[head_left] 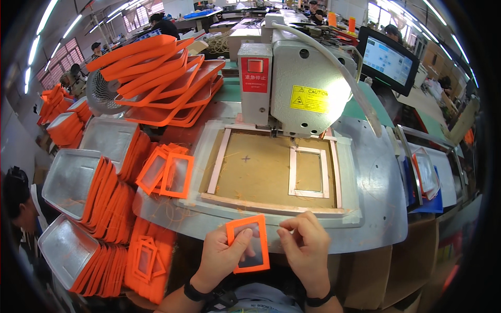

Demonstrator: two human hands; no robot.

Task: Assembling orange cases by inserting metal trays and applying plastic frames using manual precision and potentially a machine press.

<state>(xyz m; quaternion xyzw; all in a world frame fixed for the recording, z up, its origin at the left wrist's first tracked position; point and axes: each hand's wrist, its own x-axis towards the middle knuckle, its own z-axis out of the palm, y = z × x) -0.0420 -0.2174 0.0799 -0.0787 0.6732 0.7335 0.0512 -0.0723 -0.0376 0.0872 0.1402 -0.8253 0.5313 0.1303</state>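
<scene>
Grey metal worktable [376, 208], orange rectangular frame [249, 244], clear window, both hands holding

Your left hand [222, 255] grips an orange rectangular frame with a clear window [249, 244] by its left edge, thumb lying across the window, while your right hand [305, 245] is curled just right of it with the fingertips pinched together near its top right corner. Just beyond your hands lies the grey machine table [376, 182] with a tan jig board [261, 167] under the sewing machine head [297, 78]. To your left, more orange frames [167, 172] are piled beside metal trays [70, 175].
</scene>
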